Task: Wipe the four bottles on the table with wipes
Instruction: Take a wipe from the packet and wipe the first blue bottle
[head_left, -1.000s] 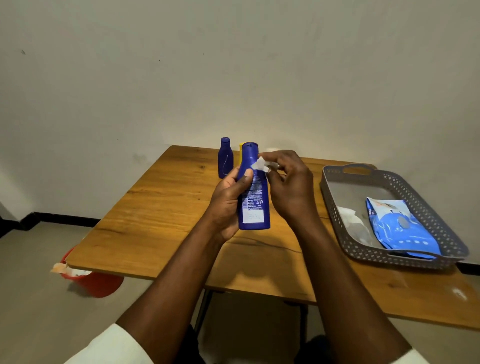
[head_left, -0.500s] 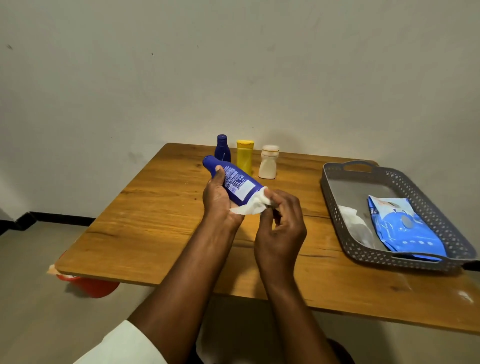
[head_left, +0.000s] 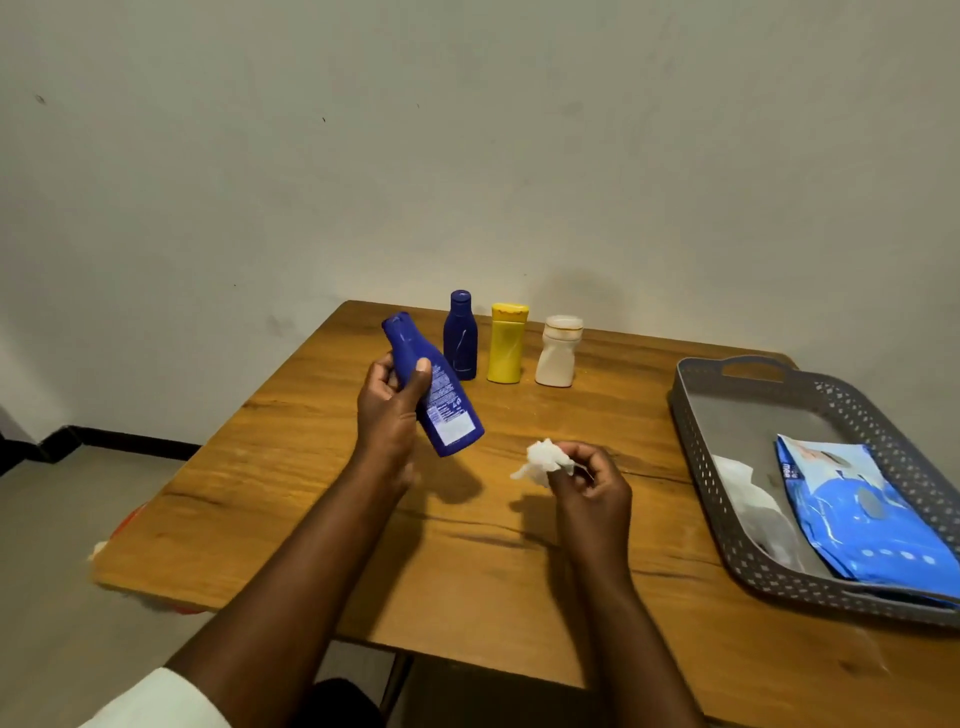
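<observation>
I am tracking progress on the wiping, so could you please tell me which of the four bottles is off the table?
The large blue bottle, tilted in the left hand; the other three stand upright.

Both forearms reach in from the bottom of the view, bare up to white sleeves near the elbows. The left hand (head_left: 390, 410) is raised with the wrist bent back a bit, fingers and thumb wrapped round the big blue bottle (head_left: 434, 387), which tilts with its cap up and away. The right hand (head_left: 589, 486) sits lower and apart from it, fingers curled in, pinching a scrunched white wipe (head_left: 543, 457) at the fingertips.
</observation>
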